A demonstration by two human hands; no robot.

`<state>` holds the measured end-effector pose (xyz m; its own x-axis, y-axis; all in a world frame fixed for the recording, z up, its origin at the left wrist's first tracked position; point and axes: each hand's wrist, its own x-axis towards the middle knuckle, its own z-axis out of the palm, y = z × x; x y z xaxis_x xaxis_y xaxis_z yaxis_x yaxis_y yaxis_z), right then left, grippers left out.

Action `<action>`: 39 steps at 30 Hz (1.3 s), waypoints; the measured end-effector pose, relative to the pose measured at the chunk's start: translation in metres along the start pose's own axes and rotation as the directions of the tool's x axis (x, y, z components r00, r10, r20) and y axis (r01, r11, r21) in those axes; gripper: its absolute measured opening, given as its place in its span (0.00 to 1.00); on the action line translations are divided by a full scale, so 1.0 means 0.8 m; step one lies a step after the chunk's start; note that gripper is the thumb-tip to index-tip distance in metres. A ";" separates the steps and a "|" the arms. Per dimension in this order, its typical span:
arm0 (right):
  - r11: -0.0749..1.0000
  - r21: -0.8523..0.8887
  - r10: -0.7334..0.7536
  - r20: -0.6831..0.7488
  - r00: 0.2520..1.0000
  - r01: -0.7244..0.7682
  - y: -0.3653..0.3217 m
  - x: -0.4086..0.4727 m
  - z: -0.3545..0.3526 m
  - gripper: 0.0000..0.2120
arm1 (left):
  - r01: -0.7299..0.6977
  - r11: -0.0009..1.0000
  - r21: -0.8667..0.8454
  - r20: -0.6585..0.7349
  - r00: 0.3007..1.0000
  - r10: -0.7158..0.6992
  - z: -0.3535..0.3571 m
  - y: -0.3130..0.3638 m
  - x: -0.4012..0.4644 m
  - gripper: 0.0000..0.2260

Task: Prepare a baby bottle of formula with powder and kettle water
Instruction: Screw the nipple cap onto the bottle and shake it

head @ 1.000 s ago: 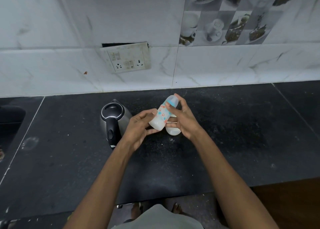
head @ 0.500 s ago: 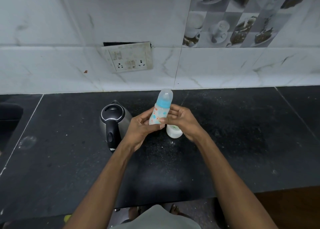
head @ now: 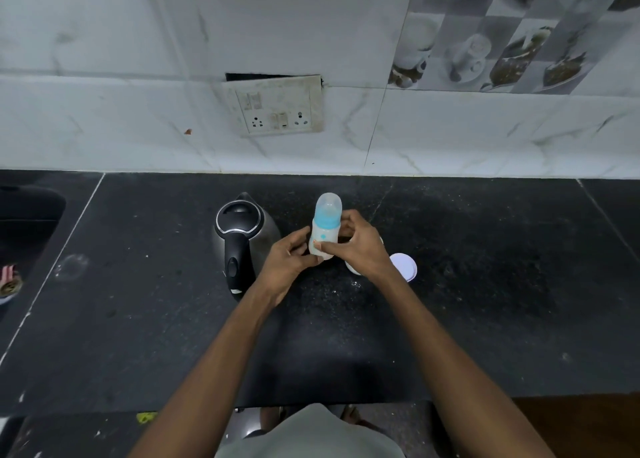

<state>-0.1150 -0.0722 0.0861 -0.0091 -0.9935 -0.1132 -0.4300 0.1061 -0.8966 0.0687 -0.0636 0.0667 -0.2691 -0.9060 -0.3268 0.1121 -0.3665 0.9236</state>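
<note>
A baby bottle [head: 325,227] with a blue collar and a clear cap stands upright on the black counter [head: 467,284], filled with white liquid. My left hand [head: 289,263] grips its lower left side and my right hand [head: 360,246] grips its right side. A steel electric kettle [head: 242,236] with a black lid and handle stands just left of my left hand. Behind my right hand sits a white powder container [head: 351,269], mostly hidden, with its white lid [head: 405,267] lying beside it on the counter.
A tiled wall with a socket plate [head: 277,106] runs along the back of the counter. A dark sink [head: 24,222] lies at the far left. White powder specks dot the counter in front of the bottle. The counter's front edge is near my body.
The bottle went from tilted in both hands to upright, and now rests lower on the counter. The white lid has come into view to the right of my right hand.
</note>
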 end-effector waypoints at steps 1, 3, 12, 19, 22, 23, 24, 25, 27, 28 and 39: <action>1.000 -0.022 0.001 -0.026 1.000 -0.001 0.005 0.003 0.005 0.31 | 0.021 0.999 0.028 -0.040 0.999 -0.019 -0.004 -0.005 0.000 0.36; 0.998 -0.067 -0.001 -0.065 0.998 -0.003 0.016 0.009 0.016 0.32 | 0.053 0.994 0.095 -0.109 0.993 -0.042 -0.009 -0.016 0.000 0.34; 0.993 -0.114 0.032 -0.087 0.996 -0.042 0.062 0.013 0.060 0.31 | 0.149 0.975 0.163 -0.280 0.955 -0.099 -0.015 -0.053 -0.013 0.21; 0.989 -0.136 0.057 -0.061 0.997 -0.065 0.091 0.010 0.085 0.30 | 0.202 0.953 0.226 -0.335 0.935 -0.118 -0.022 -0.083 -0.021 0.17; 0.989 -0.121 0.080 -0.062 0.995 -0.087 0.098 0.010 0.091 0.30 | 0.216 0.947 0.236 -0.338 0.932 -0.129 -0.027 -0.089 -0.024 0.16; 0.989 -0.112 0.090 -0.061 0.994 -0.096 0.099 0.011 0.092 0.30 | 0.223 0.943 0.249 -0.342 0.931 -0.130 -0.029 -0.091 -0.024 0.16; 0.989 -0.103 0.100 -0.061 0.993 -0.106 0.100 0.012 0.094 0.30 | 0.225 0.939 0.261 -0.345 0.930 -0.127 -0.032 -0.093 -0.024 0.16; 0.990 -0.094 0.104 -0.063 0.993 -0.110 0.101 0.013 0.096 0.30 | 0.226 0.935 0.272 -0.349 0.929 -0.123 -0.035 -0.094 -0.023 0.15; 0.989 -0.093 0.105 -0.074 0.992 -0.111 0.104 0.014 0.101 0.31 | 0.224 0.933 0.283 -0.349 0.930 -0.117 -0.039 -0.098 -0.022 0.12; 0.989 -0.094 0.106 -0.080 0.991 -0.114 0.106 0.015 0.103 0.31 | 0.222 0.932 0.286 -0.347 0.931 -0.115 -0.040 -0.099 -0.021 0.11; 0.987 -0.129 0.092 -0.065 0.994 -0.099 0.116 0.023 0.104 0.29 | 0.215 0.930 0.298 -0.309 0.944 -0.120 -0.038 -0.111 -0.018 0.13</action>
<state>-0.0797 -0.0776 -0.0346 -0.1074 -0.9801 -0.1667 -0.5399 0.1983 -0.8180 0.0919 -0.0243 -0.0165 0.0281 -0.8765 -0.4806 -0.2391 -0.4728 0.8481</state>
